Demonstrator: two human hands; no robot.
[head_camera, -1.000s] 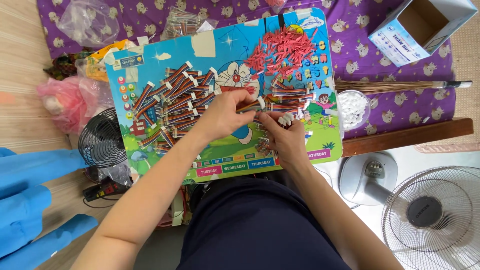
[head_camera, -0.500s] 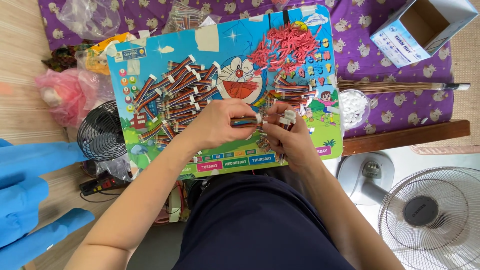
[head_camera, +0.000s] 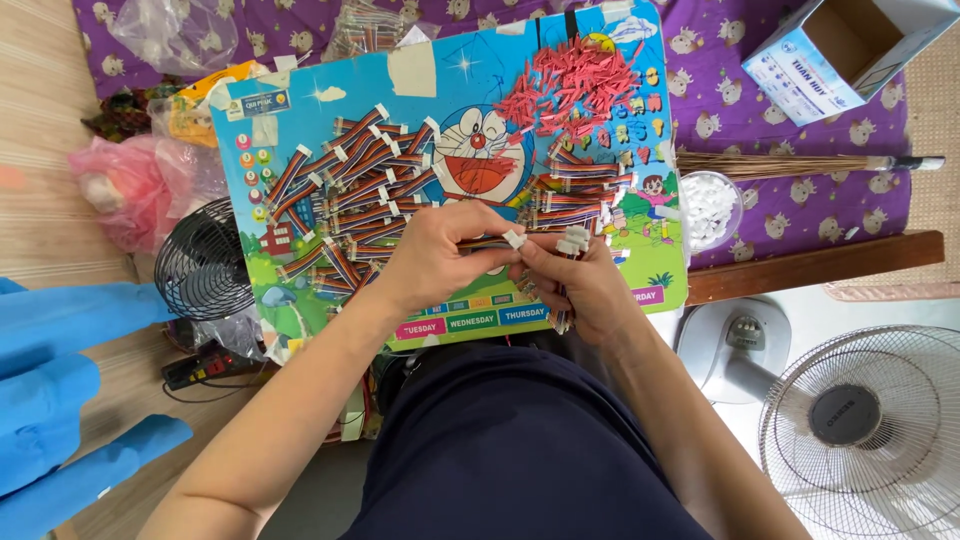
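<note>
Nearest the camera, at 6 o'clock, sits the person's lap in dark cloth, with both bare forearms reaching up from it toward the middle of the view. The left hand (head_camera: 435, 255) is closed around a short ribbon cable (head_camera: 487, 242) of many-coloured wires, gripping it with thumb and fingers so that its white connector (head_camera: 514, 239) pokes out toward 3 o'clock. The right hand (head_camera: 580, 285) meets it there, fingers pinched on that white end, and it also clutches a small bundle of cables (head_camera: 562, 300) with white plugs (how many I cannot tell). Both hands hover just above the near edge of a cartoon board (head_camera: 300, 130), bright blue with a green lower strip, which serves as the bench.

Beyond the hands, toward 10 and 11 o'clock, a pile of finished ribbon cables (head_camera: 350, 200) lies scattered across the board; a smaller stack (head_camera: 575, 200) lies at 1 o'clock. Further up, at 12 o'clock, lies a heap of small red pieces (head_camera: 570, 85). At 2 o'clock, just off the board, a clear cup of white connectors (head_camera: 708, 205) rests on the purple cloth (head_camera: 790, 190).

At 9 o'clock stands a small black fan (head_camera: 200, 265), at 4 o'clock a white floor fan (head_camera: 860, 425).
</note>
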